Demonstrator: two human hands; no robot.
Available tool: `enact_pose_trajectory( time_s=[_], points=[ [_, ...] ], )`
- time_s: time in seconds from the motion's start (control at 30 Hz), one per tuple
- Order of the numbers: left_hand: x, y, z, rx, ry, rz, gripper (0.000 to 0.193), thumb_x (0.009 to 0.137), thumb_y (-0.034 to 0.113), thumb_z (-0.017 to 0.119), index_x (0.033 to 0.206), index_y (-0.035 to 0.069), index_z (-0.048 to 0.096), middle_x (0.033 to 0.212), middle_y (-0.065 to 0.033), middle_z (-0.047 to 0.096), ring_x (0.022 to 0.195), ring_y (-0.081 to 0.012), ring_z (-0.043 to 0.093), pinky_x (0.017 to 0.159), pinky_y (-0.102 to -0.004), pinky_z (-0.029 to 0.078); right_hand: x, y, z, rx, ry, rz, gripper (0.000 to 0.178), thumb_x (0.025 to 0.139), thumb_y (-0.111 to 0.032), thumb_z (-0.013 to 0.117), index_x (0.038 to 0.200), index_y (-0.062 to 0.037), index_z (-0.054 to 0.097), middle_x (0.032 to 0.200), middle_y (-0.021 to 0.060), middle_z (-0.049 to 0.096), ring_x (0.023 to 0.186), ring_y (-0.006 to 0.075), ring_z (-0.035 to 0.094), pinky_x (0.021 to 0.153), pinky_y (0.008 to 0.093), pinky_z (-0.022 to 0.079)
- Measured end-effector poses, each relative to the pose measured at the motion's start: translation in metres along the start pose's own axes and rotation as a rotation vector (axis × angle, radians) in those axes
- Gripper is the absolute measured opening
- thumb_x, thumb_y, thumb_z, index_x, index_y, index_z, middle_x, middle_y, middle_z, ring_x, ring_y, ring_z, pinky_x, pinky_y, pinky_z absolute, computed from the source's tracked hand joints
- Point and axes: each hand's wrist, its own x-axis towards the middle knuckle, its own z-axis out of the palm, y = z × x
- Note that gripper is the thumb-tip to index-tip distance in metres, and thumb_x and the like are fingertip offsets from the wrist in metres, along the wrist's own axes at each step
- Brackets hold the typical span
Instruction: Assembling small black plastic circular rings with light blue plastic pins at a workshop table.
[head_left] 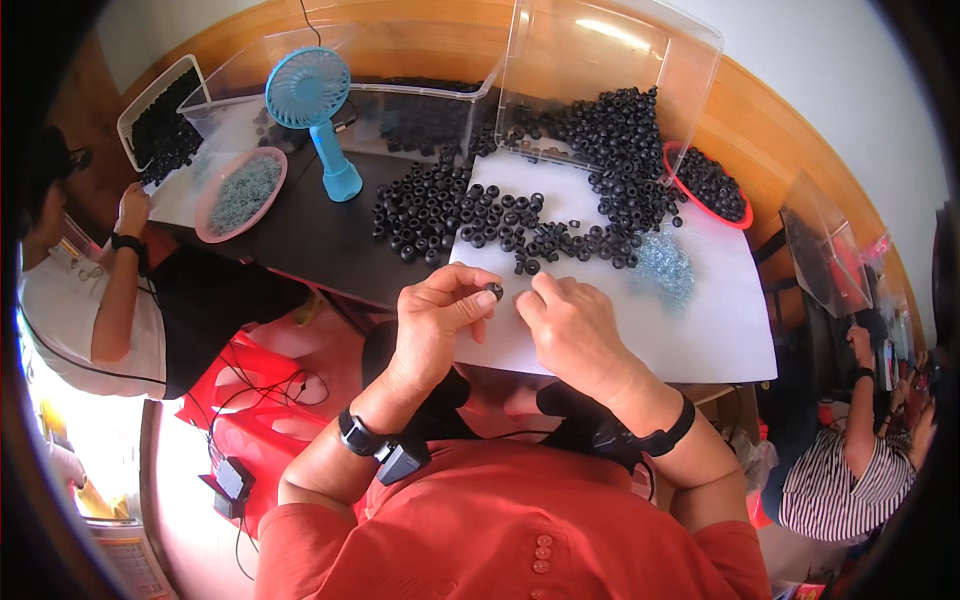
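Between the thumb and forefinger of my left hand (437, 318) is a small black round plastic piece (494, 290), with what looks like a hole in its end. Just to the right, my right hand (577, 325) has its thumb and forefinger pinched together; anything between them is too small to make out. The two hands are close but apart, over the near edge of the white sheet (690, 345). Beyond them lie loose black round pieces (500, 215) like the held one. To their right spreads a heap of tiny pale blue-grey pieces (663, 268).
A blue fan (341, 183) stands back left, beside a pink dish (278, 200) of tiny grey pieces. Clear bins (690, 60) hold black pieces at the back. A red bowl (735, 222) stands right. People sit at left (100, 320) and right (850, 480).
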Motion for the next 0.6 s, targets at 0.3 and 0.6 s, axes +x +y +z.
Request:
enact_pose_trajectory(
  time_s=[0.3, 0.6],
  points=[
    [-0.002, 0.002, 0.003, 0.042, 0.002, 0.014, 0.016, 0.092, 0.001, 0.069, 0.108, -0.002, 0.071, 0.084, -0.0029, 0.066, 0.064, -0.0087, 0.057, 0.059, -0.0230, 0.047, 0.001, -0.003, 0.009, -0.009, 0.011, -0.005, 0.006, 0.075, -0.008, 0.063, 0.079, -0.0045, 0.059, 0.082, 0.0088, 0.057, 0.069, 0.0243, 0.059, 0.058, 0.0370, 0.048],
    [-0.002, -0.001, -0.001, 0.026, -0.034, 0.035, 0.016, 0.092, -0.003, 0.068, 0.107, -0.005, 0.069, 0.092, -0.0066, 0.068, 0.076, -0.0118, 0.062, 0.057, -0.0239, 0.050, -0.013, -0.001, 0.004, 0.009, 0.089, 0.028, 0.009, 0.072, -0.006, 0.063, 0.079, -0.0062, 0.058, 0.083, 0.0078, 0.055, 0.077, 0.0257, 0.056, 0.068, 0.0381, 0.042]
  ],
)
